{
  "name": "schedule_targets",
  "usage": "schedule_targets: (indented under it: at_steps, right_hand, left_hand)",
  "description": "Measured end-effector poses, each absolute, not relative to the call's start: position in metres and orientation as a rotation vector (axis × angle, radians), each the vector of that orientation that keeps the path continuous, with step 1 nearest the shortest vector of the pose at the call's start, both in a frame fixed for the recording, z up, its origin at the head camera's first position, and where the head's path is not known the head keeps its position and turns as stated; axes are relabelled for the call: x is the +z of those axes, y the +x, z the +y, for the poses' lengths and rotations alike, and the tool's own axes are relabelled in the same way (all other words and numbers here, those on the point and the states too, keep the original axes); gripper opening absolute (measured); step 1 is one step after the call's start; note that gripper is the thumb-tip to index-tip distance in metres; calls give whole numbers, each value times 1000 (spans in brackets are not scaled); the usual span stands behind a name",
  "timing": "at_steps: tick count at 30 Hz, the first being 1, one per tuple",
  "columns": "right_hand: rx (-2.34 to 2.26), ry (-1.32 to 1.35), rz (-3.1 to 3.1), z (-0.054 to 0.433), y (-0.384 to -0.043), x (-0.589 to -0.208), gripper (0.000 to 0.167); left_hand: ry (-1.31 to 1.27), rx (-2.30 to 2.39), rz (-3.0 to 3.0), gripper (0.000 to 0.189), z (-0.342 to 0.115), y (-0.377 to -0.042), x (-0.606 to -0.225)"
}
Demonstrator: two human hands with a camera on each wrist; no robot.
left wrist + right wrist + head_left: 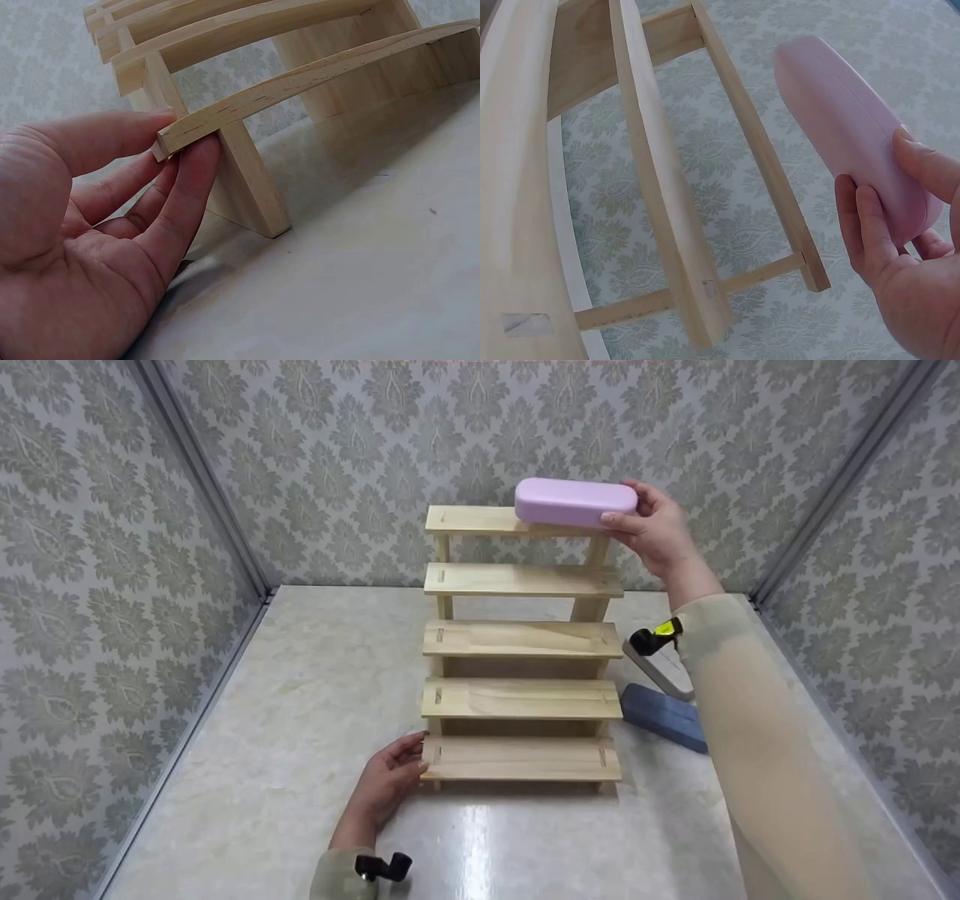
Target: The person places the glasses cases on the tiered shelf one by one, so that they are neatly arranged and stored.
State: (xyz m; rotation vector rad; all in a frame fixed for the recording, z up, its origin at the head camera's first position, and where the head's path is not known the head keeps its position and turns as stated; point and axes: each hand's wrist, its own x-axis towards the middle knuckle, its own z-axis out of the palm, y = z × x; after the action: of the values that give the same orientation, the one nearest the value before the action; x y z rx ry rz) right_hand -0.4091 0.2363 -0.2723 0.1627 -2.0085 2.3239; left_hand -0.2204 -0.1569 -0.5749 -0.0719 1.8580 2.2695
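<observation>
A pink glasses case (574,502) is held by its right end in my right hand (656,529), over the top shelf of a stepped wooden rack (523,640). The right wrist view shows thumb and fingers around the case (840,120), with a gap between it and the rack's top slat (754,142). Down at the front, my left hand (386,780) grips the left end of the lowest shelf (521,759). In the left wrist view the thumb lies on top of that slat (300,82) and fingers curl beneath it.
To the right of the rack, a blue case (664,718) and a grey case (660,667) lie on the marbled tabletop (322,675), partly behind my right sleeve. Patterned panels (480,435) enclose the table at the back and both sides.
</observation>
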Motion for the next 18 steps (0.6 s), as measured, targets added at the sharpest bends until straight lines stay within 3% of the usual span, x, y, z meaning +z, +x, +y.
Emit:
schedule_targets:
  at_steps: [18]
  right_hand:
    - [2218, 142, -2194, 207, -432, -271, 76]
  left_hand:
    - [-10, 2292, 1842, 62, -158, -221, -578]
